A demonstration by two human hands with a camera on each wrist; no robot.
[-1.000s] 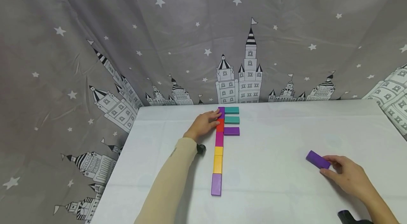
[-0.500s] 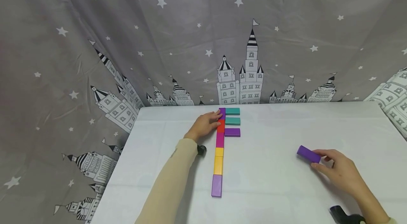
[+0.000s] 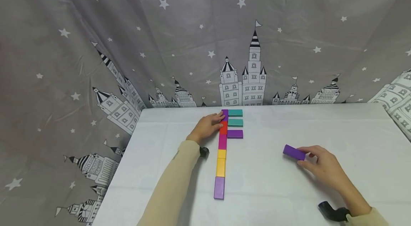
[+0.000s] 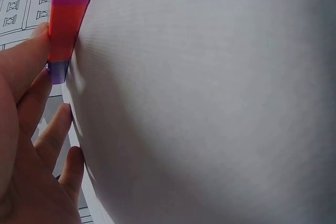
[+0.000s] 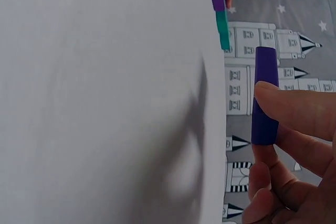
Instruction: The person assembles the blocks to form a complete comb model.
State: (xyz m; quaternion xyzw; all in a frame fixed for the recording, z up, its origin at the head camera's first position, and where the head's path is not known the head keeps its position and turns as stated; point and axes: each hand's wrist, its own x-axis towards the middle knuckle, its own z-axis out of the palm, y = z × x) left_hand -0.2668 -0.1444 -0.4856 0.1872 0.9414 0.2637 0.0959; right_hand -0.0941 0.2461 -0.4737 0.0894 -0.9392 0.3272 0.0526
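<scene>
My right hand (image 3: pixel 324 167) pinches a purple block (image 3: pixel 293 152) by one end, above the right half of the table; in the right wrist view the thumb lies across this purple block (image 5: pixel 265 69). My left hand (image 3: pixel 205 126) rests its fingertips on the far end of a column of blocks, at the purple block (image 3: pixel 225 113) and the red block (image 3: pixel 223 128). Toward me the column goes on with a magenta block (image 3: pixel 222 142), yellow blocks (image 3: pixel 220 167) and a lilac block (image 3: pixel 219 188). Several fingers (image 4: pixel 52 135) of the left hand are spread in the left wrist view.
To the right of the column's far part lie two teal blocks (image 3: pixel 235 113) and another purple block (image 3: pixel 235 134), set crosswise. The white table (image 3: pixel 266 190) ends at a grey curtain (image 3: pixel 192 62) printed with castles and stars. Black camera mounts (image 3: pixel 334 213) sit on the wrists.
My right hand has carried the purple block leftward and slightly away from me across the table. The left hand has stayed at the column's far end.
</scene>
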